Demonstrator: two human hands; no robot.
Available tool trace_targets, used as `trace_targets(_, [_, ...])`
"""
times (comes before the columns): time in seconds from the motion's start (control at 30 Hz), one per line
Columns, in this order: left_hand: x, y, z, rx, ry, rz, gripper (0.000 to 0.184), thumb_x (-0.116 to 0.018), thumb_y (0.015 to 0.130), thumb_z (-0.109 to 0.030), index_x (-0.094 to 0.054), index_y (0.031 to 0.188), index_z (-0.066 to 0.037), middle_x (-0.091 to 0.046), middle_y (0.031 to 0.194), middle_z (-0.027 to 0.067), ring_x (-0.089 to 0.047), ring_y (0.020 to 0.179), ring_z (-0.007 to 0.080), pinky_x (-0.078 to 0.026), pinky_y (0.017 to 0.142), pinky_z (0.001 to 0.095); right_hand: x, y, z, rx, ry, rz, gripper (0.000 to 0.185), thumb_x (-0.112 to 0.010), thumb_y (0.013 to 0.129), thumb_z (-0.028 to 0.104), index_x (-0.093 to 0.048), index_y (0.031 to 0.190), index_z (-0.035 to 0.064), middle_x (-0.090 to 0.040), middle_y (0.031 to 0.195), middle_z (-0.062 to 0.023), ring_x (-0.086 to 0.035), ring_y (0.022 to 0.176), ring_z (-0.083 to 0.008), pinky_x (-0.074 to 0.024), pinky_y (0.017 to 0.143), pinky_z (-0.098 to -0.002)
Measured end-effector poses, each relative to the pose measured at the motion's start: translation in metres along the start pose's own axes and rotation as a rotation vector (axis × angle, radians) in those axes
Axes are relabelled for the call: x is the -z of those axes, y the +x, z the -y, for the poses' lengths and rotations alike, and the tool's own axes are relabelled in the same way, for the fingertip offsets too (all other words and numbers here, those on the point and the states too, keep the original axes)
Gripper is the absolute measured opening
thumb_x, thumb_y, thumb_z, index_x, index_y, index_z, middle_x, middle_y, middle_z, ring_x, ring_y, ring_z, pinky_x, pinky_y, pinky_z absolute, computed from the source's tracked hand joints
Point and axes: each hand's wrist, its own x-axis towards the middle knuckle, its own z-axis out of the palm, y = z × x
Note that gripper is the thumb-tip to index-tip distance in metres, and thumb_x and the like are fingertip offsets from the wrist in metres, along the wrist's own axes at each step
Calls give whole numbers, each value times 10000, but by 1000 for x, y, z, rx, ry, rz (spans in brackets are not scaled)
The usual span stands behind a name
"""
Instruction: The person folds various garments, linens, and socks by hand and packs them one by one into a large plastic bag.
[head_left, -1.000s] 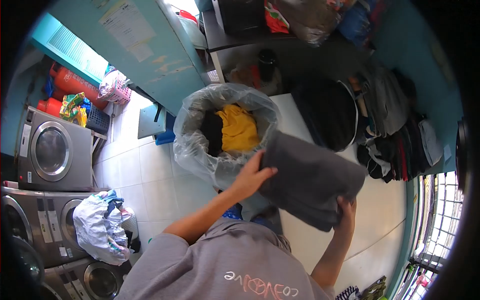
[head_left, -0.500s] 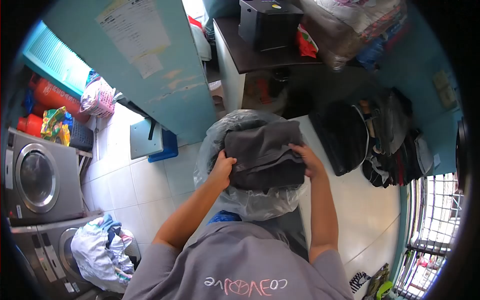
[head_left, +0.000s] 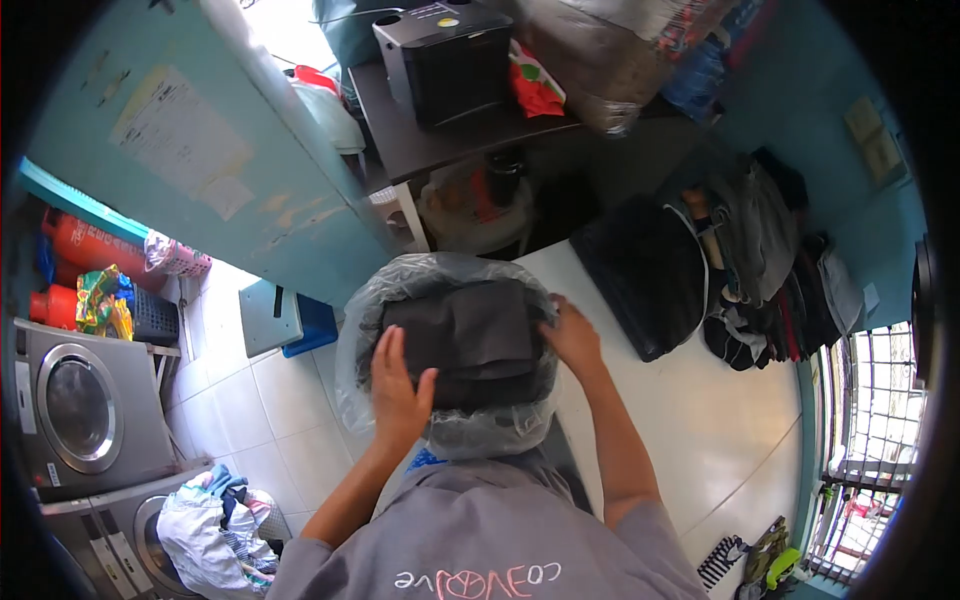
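Note:
A folded dark grey garment (head_left: pixel 460 330) lies inside a clear plastic bag (head_left: pixel 490 432) that lines a round container in front of me. My left hand (head_left: pixel 402 390) rests against the garment's left side, fingers stretched out and thumb apart. At the bag's right rim is my right hand (head_left: pixel 572 335), its fingertips bent at the edge of the plastic and the cloth; what they touch is partly hidden. More dark cloth shows below the folded garment, and no yellow cloth is visible.
Right of the bag stands a white table (head_left: pixel 690 430) with a black bag (head_left: pixel 640 275) and piled dark clothes (head_left: pixel 755 240). A dark desk (head_left: pixel 430 140) holds a black box (head_left: pixel 445 65). Washing machines (head_left: pixel 90 400) and a laundry heap (head_left: pixel 215 530) are at left.
The dark grey garment went from above the table into the bag, covering the yellow cloth. My left hand has opened flat on it, and my right hand has moved to the bag's rim.

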Motion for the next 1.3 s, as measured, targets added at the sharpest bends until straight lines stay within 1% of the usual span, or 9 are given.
trace_targets(0.3, [-79,47,-27,-523,236,517,891,-707,629,-513,-349,1365,-160,-153,1463,135,-84,1363,344,-102,1025,638,-35,16,-19,-90,383,114,426,-583,788,301,-460,1069,5,-600,923,-273,-585,895,-429,-449,747,-458])
trace_targets(0.6, [-113,29,4,-233,563,739,932,-655,626,-602,-295,1389,-205,-140,1477,103,-78,1361,352,-92,944,741,-4,-23,31,-28,595,240,226,-586,823,165,-441,929,28,-510,709,-83,-476,647,-141,-407,612,-291])
trace_targets(0.73, [-131,25,16,-167,556,742,917,-645,653,-588,-270,1395,-201,-153,1477,97,-81,1361,351,-99,907,770,-20,-28,31,120,619,71,214,-601,817,116,-441,926,24,-487,737,-112,-477,681,-170,-409,644,-278])
trace_targets(0.83, [-106,31,17,-236,498,599,826,-662,676,-509,-343,1358,-167,-265,1432,122,-199,1331,354,-186,963,694,-16,-21,20,84,599,54,214,-592,803,82,-379,827,76,-390,685,25,-359,637,-55,-319,537,-214])
trace_targets(0.9, [-67,41,-3,-121,-55,732,639,-657,726,-382,-464,1272,-110,-371,1366,147,-333,1273,346,-245,1044,505,4,-22,27,82,418,179,206,-599,818,118,-445,932,43,-495,793,-121,-455,677,-222,-407,654,-268])
trace_targets(0.97, [-8,43,-7,-226,-114,224,525,-676,726,-223,-512,1207,-91,-446,1302,136,-420,1205,326,-306,1021,389,14,-23,30,286,66,40,234,-608,816,139,-470,982,49,-524,877,-123,-497,751,-261,-431,681,-295])
trace_targets(1.13, [59,14,63,284,397,-235,567,-689,721,-302,-483,1190,-58,-486,1218,178,-460,1150,340,-362,944,438,14,-8,83,893,-204,-364,404,-634,799,274,-497,1123,74,-513,1150,-140,-517,1046,-317,-457,811,-384])
trace_targets(1.2, [66,9,77,802,358,274,563,-647,740,-413,-517,1131,-29,-569,1100,200,-549,1038,344,-423,866,441,-22,1,90,1046,39,397,557,-632,778,373,-447,1218,87,-436,1274,-164,-436,1164,-340,-392,939,-409])
trace_targets(1.3, [53,1,96,854,334,408,513,-610,751,-453,-578,1031,-25,-631,949,202,-602,914,358,-460,786,450,-70,19,104,1228,-165,601,747,-613,741,487,-356,1334,113,-299,1402,-163,-319,1269,-360,-284,1032,-455])
